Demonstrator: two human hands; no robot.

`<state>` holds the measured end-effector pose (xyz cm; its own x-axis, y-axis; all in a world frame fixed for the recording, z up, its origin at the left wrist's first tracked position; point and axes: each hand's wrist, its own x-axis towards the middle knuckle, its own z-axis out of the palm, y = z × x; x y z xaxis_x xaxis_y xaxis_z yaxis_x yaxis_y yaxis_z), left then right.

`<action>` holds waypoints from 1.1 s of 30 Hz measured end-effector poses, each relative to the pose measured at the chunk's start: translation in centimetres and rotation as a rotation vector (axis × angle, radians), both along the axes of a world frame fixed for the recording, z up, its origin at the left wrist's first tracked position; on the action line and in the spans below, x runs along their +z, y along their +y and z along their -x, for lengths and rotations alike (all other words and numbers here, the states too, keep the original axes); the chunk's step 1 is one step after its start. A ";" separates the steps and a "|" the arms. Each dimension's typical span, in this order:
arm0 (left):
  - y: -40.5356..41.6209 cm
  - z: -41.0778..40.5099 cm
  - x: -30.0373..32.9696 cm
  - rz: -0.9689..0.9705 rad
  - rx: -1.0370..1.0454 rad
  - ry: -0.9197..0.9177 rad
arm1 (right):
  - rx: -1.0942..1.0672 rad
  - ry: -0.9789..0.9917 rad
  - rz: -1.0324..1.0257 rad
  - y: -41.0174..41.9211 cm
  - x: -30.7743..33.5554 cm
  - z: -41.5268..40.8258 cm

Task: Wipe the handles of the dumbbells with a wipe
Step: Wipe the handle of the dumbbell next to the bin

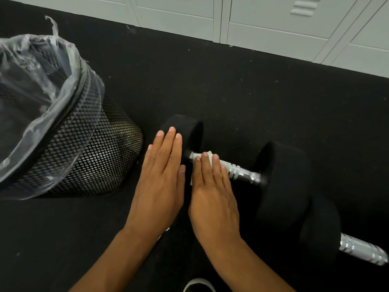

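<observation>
A black dumbbell with a chrome handle (244, 172) lies on the dark floor. My right hand (212, 192) lies flat with straight fingers on a white wipe (207, 158), pressing it onto the left part of that handle. My left hand (162, 175) rests flat, fingers straight, on the dumbbell's left weight head (189, 131). The right weight head (284, 182) stands free. A second dumbbell (320, 232) lies at the lower right, its chrome handle (362, 249) running toward the frame edge.
A black mesh waste bin (88, 148) lined with a clear plastic bag (31, 85) stands at the left, close to my left hand. Grey lockers (273, 24) line the back. Black rubber flooring (231, 91) spreads between. A shoe tip (199, 285) shows at the bottom.
</observation>
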<state>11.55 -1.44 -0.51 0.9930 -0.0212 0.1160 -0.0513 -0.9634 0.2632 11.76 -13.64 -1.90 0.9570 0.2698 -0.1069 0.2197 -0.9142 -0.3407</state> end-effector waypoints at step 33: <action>-0.1 0.1 -0.4 0.092 0.003 -0.024 | 0.057 0.179 0.026 -0.9 1.9 -0.5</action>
<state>11.42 -1.50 -0.91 0.9899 -0.0065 0.1414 -0.0560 -0.9354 0.3490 12.30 -14.52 0.04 0.9053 0.3176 -0.2820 0.2091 -0.9112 -0.3550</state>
